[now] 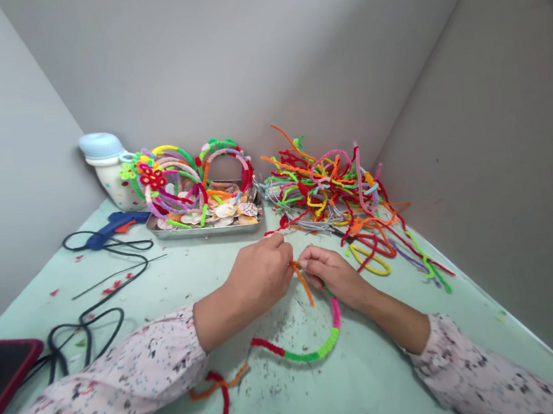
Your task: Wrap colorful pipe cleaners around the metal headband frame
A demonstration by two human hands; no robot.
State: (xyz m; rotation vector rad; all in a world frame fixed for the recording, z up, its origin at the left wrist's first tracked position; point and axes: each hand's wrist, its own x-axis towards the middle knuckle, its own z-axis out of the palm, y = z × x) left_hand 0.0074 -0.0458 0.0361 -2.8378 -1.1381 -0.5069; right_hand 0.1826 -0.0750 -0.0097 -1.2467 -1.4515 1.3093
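My left hand [261,269] is closed in a pinch on an orange pipe cleaner [305,285], whose loose end hangs between my hands. Close beside it, my right hand [332,274] grips the upper end of a curved headband [319,353] wrapped in pink, green and red fuzzy sections. The orange piece meets the band at my fingertips, where the fingers hide the join. The band's far end curves down and left, with a bare thin tip past the red section. Short red and orange pipe cleaner pieces [223,395] lie near my left forearm.
A metal tray [209,233] holds shells and finished colourful headbands. Right of it spreads a tangled pile of pipe cleaners [324,181], with yellow-handled scissors [371,259] in front. At left are a blue glue gun [115,227], black cable [86,318], white cup [114,176] and phone [5,374].
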